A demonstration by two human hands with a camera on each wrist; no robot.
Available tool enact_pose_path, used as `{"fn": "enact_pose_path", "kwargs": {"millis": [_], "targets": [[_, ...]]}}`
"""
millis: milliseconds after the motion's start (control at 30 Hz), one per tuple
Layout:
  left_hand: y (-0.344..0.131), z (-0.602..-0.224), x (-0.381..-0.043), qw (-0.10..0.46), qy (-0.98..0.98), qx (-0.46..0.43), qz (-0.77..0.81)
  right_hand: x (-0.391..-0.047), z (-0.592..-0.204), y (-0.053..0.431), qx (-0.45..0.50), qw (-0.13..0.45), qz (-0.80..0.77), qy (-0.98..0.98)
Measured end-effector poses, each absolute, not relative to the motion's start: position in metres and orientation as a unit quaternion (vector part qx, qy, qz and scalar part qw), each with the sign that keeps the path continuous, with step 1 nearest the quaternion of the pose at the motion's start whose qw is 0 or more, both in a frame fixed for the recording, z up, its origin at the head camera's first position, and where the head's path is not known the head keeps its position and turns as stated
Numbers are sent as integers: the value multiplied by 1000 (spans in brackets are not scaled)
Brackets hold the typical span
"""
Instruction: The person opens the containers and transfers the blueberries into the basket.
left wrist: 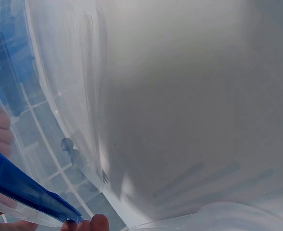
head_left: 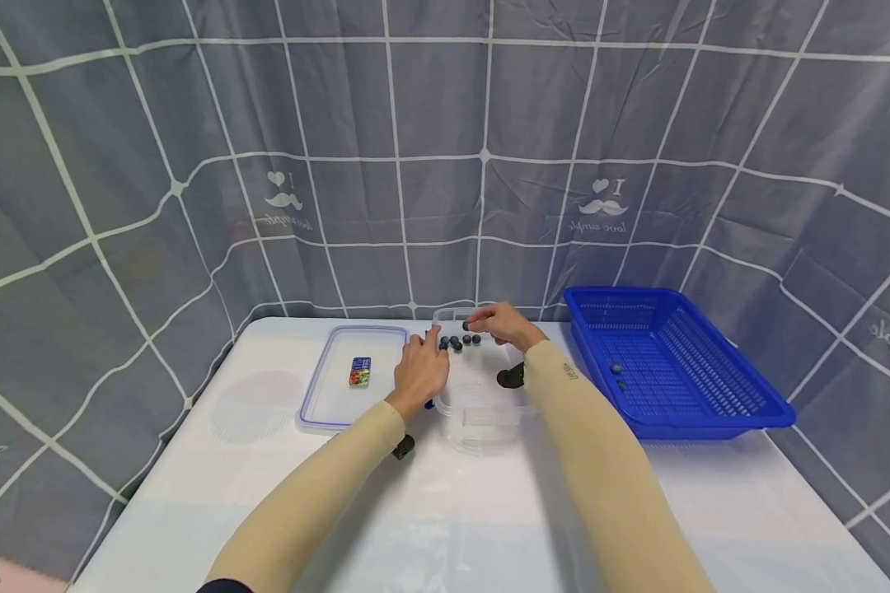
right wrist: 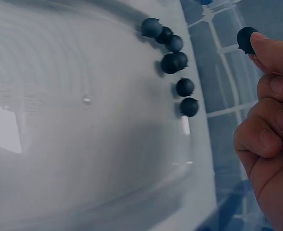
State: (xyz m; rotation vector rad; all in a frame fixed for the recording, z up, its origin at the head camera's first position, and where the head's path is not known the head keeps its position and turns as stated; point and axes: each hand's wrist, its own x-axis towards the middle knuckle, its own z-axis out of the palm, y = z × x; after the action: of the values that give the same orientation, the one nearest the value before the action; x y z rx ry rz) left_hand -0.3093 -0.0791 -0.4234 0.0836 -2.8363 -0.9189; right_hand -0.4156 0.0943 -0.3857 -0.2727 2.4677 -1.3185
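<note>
My right hand [head_left: 506, 323] pinches a blueberry [right wrist: 247, 40] between thumb and finger, held up over the far end of a clear plastic box [head_left: 482, 395]. Inside the box, several blueberries [right wrist: 170, 63] are gathered along its far end. At the box's left side, my left hand [head_left: 421, 369] grips the wall; the left wrist view shows its fingertips [left wrist: 99, 222] by a blue clasp [left wrist: 30, 187]. Part of the box's right side is hidden behind the right forearm.
Left of the box lies a clear lid [head_left: 334, 403] with a blue seal and a small printed label [head_left: 359, 371]. A blue plastic basket [head_left: 712, 428] stands at the right with two blueberries [head_left: 616, 368] in it. A grey checked curtain [head_left: 445, 198] hangs behind the white table [head_left: 267, 486].
</note>
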Motion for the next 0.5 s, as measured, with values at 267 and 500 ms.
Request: {"fn": "enact_pose_path", "kwargs": {"millis": [267, 500], "targets": [[-80, -422, -308, 83, -946, 25, -312, -413, -361, 112, -127, 135, -452, 872], [-80, -423, -306, 88, -944, 17, -319, -409, -344, 139, -141, 132, -467, 863]]}}
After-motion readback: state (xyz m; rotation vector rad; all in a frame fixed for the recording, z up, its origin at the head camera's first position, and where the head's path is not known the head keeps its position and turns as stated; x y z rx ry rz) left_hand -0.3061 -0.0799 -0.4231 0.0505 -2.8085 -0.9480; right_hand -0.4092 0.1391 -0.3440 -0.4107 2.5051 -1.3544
